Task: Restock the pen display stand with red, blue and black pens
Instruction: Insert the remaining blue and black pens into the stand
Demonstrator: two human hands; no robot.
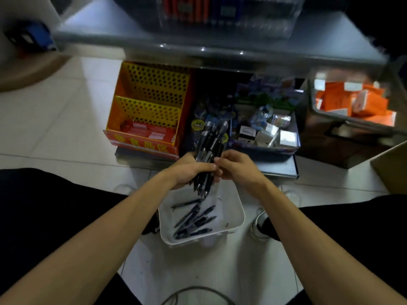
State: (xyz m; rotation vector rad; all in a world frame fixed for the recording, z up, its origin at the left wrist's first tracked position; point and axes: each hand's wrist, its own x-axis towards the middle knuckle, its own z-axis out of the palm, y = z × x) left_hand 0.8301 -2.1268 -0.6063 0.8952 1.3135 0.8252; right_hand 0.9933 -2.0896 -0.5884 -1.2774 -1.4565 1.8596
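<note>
A bundle of black pens (210, 144) stands upright, held between both hands above a white plastic tray (239, 213) on the floor. My left hand (187, 169) wraps around the lower half of the bundle. My right hand (236, 165) touches the bundle from the right with its fingertips. Several more black pens (193, 221) lie loose in the tray. The clear pen display stand (229, 16), blurred, sits on the grey shelf at the top, with red, blue and dark pens in it.
An orange and yellow perforated display box (149, 106) stands on the lower shelf to the left. A box of mixed small packets (264, 126) sits to its right. A bin of orange boxes (352, 102) is at far right. My knees flank the tray.
</note>
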